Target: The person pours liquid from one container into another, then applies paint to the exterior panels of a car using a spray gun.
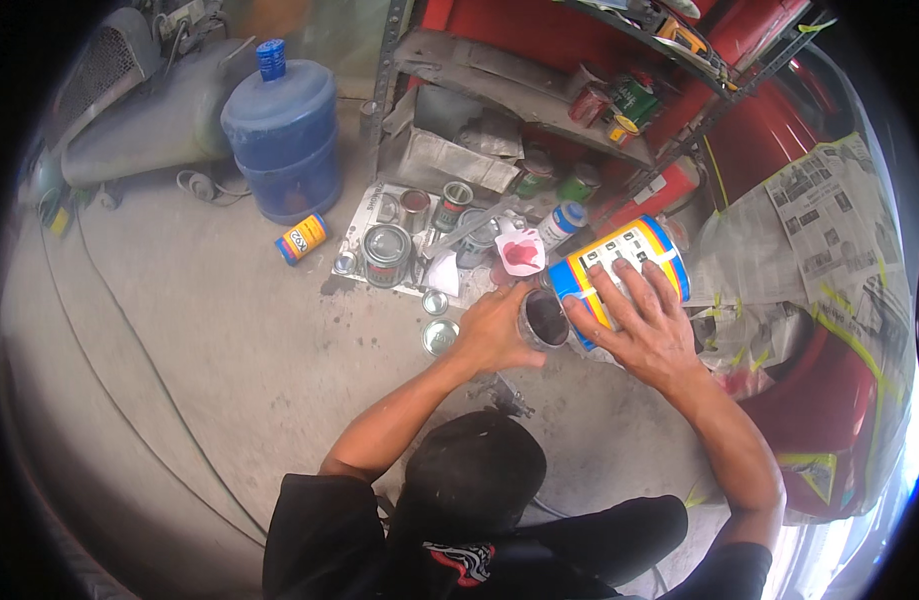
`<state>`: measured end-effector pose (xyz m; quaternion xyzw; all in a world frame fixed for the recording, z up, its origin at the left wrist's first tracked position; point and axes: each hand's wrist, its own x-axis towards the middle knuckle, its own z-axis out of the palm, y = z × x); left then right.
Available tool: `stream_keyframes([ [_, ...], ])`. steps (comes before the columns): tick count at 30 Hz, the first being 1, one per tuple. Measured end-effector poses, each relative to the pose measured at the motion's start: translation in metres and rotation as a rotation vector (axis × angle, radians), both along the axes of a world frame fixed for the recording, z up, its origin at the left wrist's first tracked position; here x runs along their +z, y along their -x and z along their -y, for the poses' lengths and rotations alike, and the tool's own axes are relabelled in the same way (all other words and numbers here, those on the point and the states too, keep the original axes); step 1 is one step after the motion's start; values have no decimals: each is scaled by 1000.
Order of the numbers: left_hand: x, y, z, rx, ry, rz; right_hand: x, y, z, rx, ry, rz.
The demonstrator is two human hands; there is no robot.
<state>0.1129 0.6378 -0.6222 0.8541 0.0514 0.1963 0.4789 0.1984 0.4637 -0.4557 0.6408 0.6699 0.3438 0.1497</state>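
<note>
My left hand (499, 328) is wrapped round a small dark-mouthed cup (547, 322), held upright just above the floor. My right hand (641, 322) grips a large blue, yellow and white can (629, 250) from its near side. The can is tilted, with its blue end low and close beside the cup. No stream of liquid can be made out between them. Behind the cup lies a white piece (520, 252) smeared with red paint. A blue and white can (563, 222) stands beyond the large can.
Opened paint cans (387, 255) crowd newspaper (354, 238) on the floor. Loose lids (439, 337) lie nearer. A yellow can (301, 240) lies by a blue water jug (284, 140). Metal shelving (539, 115) stands behind; a masked red car panel (819, 390) is at right. Hoses (144, 365) cross the left floor.
</note>
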Motion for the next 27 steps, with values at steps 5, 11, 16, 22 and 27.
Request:
stream_keyframes([
  [5,7,0,1,3,-8,-59,0,7,-7,30,70,112],
  [11,4,-6,-1,-3,-14,-67,13,9,-18,70,30,185],
  [16,1,-7,-2,13,13,-56,4,1,-20,73,37,104],
  [22,-8,-14,-1,-1,-14,-96,-8,-12,-19,61,26,-4],
  [27,-4,-17,-2,23,8,-114,-13,-15,-16,13,-16,-60],
])
